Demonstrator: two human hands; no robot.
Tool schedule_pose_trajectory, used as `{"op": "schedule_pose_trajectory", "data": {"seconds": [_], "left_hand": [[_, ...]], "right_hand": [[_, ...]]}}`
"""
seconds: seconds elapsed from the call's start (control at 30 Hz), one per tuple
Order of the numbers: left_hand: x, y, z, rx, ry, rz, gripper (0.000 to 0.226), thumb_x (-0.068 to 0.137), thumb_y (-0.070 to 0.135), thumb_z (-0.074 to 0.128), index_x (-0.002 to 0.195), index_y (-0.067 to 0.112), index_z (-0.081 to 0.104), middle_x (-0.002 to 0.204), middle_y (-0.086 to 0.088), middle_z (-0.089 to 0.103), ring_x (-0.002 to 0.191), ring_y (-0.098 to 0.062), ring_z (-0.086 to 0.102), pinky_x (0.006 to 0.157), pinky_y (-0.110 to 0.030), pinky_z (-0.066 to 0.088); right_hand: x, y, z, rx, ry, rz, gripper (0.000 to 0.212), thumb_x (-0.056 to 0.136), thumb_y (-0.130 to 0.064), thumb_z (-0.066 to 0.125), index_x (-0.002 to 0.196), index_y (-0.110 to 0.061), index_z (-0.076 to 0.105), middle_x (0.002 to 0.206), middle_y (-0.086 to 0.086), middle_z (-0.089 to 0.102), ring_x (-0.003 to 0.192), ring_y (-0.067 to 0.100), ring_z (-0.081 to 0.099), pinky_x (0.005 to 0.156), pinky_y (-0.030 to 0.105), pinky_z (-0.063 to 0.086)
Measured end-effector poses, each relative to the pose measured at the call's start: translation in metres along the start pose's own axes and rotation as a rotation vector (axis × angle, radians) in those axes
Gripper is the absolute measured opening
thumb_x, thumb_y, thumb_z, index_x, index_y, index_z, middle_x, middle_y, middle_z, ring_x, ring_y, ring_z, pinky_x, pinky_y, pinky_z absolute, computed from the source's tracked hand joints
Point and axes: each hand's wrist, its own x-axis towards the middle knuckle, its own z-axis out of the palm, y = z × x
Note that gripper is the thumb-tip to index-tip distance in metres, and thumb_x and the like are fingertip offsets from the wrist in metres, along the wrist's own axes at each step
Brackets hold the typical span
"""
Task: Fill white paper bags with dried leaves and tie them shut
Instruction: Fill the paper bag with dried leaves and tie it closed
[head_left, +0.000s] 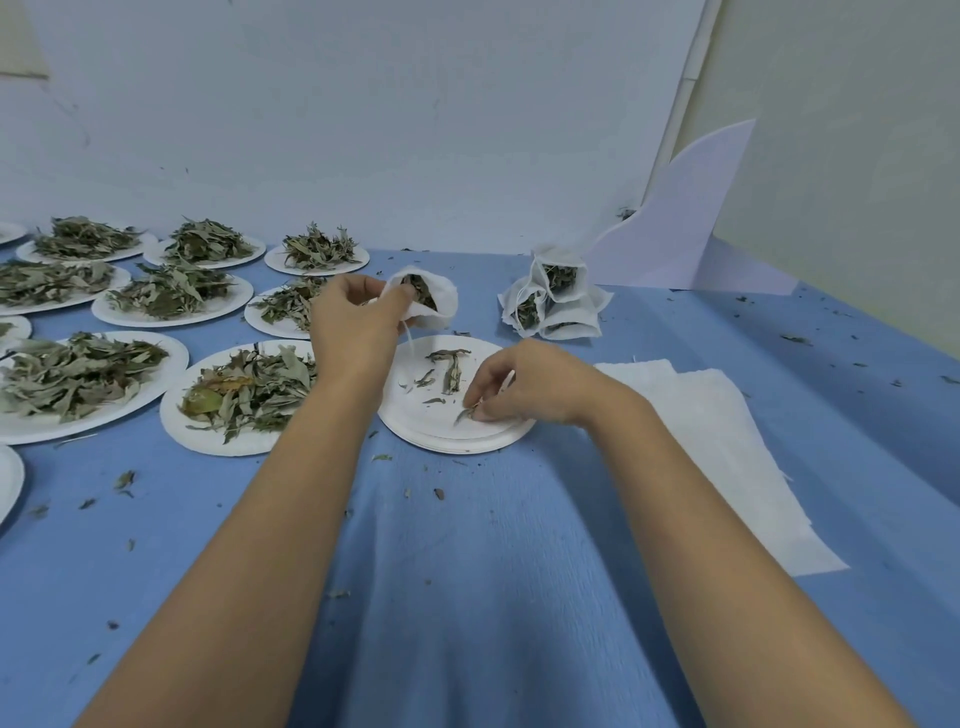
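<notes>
A person's two bare arms reach over a blue-covered table (467, 571). The left hand (358, 317) holds a white paper bag (441, 304) raised above the table, fingers and thumb pinching its rim so the mouth gapes toward the viewer, with dried leaves showing inside. The right hand (524, 384) rests low on a nearly bare paper plate (467, 442), fingertips closed narrowly on a small leaf scrap (466, 414). The bag's mouth lies farther away and to the left of those fingertips, just beyond the plate's far edge, so the right hand, the nearer one, likely must lift the scrap up and leftward. A few more leaves (451, 366) lie on the plate between them.
</notes>
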Motion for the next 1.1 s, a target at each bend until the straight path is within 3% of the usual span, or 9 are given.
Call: {"op": "schedule_pose_trajectory", "data": {"seconds": [0.07, 0.33, 0.4, 0.47, 0.6, 0.7, 0.83, 1.0, 1.1], "left_hand": [[0.000, 0.000, 0.000, -0.023, 0.014, -0.014, 0.019, 0.085, 0.010, 0.067, 0.076, 0.017, 0.052, 0.084, -0.001, 0.058, 0.071, -0.013, 0.063, 0.075, -0.026, 0.057], [0.005, -0.002, -0.001, -0.102, 0.050, -0.029, 0.020, 0.088, 0.007, 0.064, 0.076, 0.015, 0.049, 0.092, -0.005, 0.060, 0.084, -0.022, 0.065, 0.078, -0.032, 0.058], [0.007, -0.002, -0.001, -0.115, 0.068, -0.022, 0.021, 0.088, 0.007, 0.063, 0.076, 0.016, 0.049, 0.091, -0.005, 0.059, 0.086, -0.022, 0.064, 0.077, -0.031, 0.058], [0.008, -0.002, -0.002, -0.127, 0.091, -0.020, 0.022, 0.088, 0.007, 0.063, 0.075, 0.016, 0.048, 0.087, -0.004, 0.058, 0.082, -0.020, 0.063, 0.074, -0.030, 0.058], [0.009, -0.001, -0.002, -0.148, 0.122, -0.010, 0.024, 0.088, 0.006, 0.063, 0.074, 0.015, 0.047, 0.079, -0.002, 0.054, 0.076, -0.019, 0.060, 0.068, -0.026, 0.057], [0.010, 0.000, -0.003, -0.176, 0.129, -0.016, 0.024, 0.088, 0.005, 0.062, 0.074, 0.015, 0.046, 0.079, -0.002, 0.053, 0.079, -0.020, 0.058, 0.066, -0.025, 0.057], [0.010, 0.001, -0.004, -0.188, 0.130, -0.013, 0.025, 0.088, 0.004, 0.061, 0.073, 0.016, 0.045, 0.079, -0.002, 0.052, 0.078, -0.019, 0.058, 0.062, -0.022, 0.055], [0.006, 0.001, -0.002, -0.163, 0.114, -0.013, 0.022, 0.088, 0.005, 0.061, 0.075, 0.016, 0.046, 0.079, -0.001, 0.052, 0.076, -0.019, 0.057, 0.063, -0.023, 0.056], [0.005, 0.000, -0.002, -0.166, 0.103, -0.016, 0.021, 0.088, 0.005, 0.061, 0.076, 0.015, 0.047, 0.082, -0.003, 0.053, 0.078, -0.019, 0.058, 0.061, -0.021, 0.055]], "right_hand": [[0.005, 0.001, 0.008, -0.021, 0.129, -0.016, 0.010, 0.079, -0.015, 0.074, 0.087, -0.020, 0.074, 0.070, -0.011, 0.059, 0.063, 0.001, 0.049, 0.057, 0.010, 0.037], [0.016, 0.007, 0.017, 0.043, 0.618, 0.001, 0.031, 0.089, -0.030, 0.063, 0.115, -0.013, 0.067, 0.113, 0.002, 0.067, 0.100, 0.013, 0.059, 0.085, 0.020, 0.041], [0.020, 0.009, 0.019, -0.006, 0.528, 0.010, 0.047, 0.092, -0.040, 0.057, 0.131, -0.014, 0.055, 0.135, 0.007, 0.053, 0.125, 0.020, 0.046, 0.102, 0.028, 0.034], [0.023, 0.007, 0.028, -0.042, 0.283, -0.006, 0.068, 0.091, -0.052, 0.051, 0.148, -0.021, 0.030, 0.157, 0.006, 0.021, 0.145, 0.022, 0.014, 0.115, 0.034, 0.013], [0.038, 0.001, 0.042, -0.200, 0.067, -0.090, 0.078, 0.090, -0.064, 0.040, 0.151, -0.035, 0.000, 0.159, 0.000, -0.015, 0.145, 0.023, -0.018, 0.117, 0.041, -0.005], [0.050, -0.003, 0.042, -0.247, -0.018, -0.115, 0.073, 0.093, -0.058, 0.040, 0.152, -0.028, 0.010, 0.160, 0.002, -0.008, 0.146, 0.025, -0.013, 0.119, 0.041, -0.001], [0.054, -0.003, 0.047, -0.257, 0.083, -0.183, 0.049, 0.097, -0.041, 0.048, 0.135, -0.010, 0.045, 0.139, 0.013, 0.039, 0.132, 0.030, 0.029, 0.110, 0.039, 0.024], [0.053, 0.000, 0.050, -0.211, 0.215, -0.146, 0.021, 0.099, -0.027, 0.047, 0.112, -0.011, 0.051, 0.116, 0.008, 0.045, 0.114, 0.027, 0.034, 0.090, 0.032, 0.029], [0.056, -0.001, 0.051, -0.238, 0.215, -0.138, 0.025, 0.096, -0.037, 0.050, 0.101, -0.013, 0.048, 0.109, 0.007, 0.047, 0.103, 0.023, 0.036, 0.087, 0.030, 0.030]]}}
